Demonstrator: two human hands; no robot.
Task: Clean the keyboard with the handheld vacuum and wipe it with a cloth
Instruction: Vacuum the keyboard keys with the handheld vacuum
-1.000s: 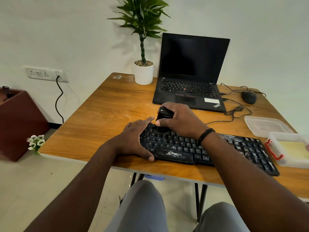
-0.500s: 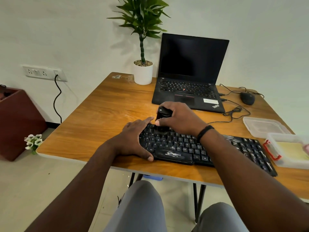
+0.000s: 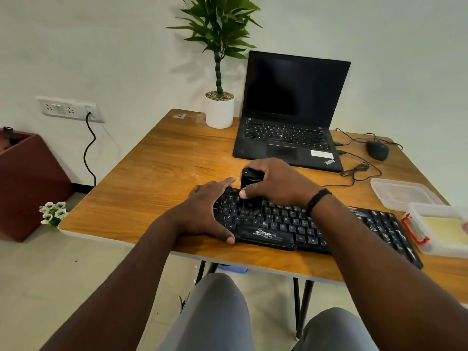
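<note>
A black keyboard (image 3: 291,224) lies along the near edge of the wooden table (image 3: 162,173). My right hand (image 3: 281,183) grips a small black handheld vacuum (image 3: 249,188), held upright with its lower end on the keys at the keyboard's left part. My left hand (image 3: 205,211) holds the keyboard's left end, thumb on the front edge and forefinger stretched along the back edge. A yellow cloth (image 3: 442,228) lies in a clear plastic box (image 3: 430,247) at the right edge.
A black laptop (image 3: 291,112) stands open at the back, a potted plant (image 3: 219,107) to its left. A mouse (image 3: 377,150) and its cable lie at the back right. A clear lid (image 3: 402,193) rests beside the box.
The vacuum and my right hand have stayed on the left keys, shifting only slightly. My left hand has not moved on the keyboard's end.
</note>
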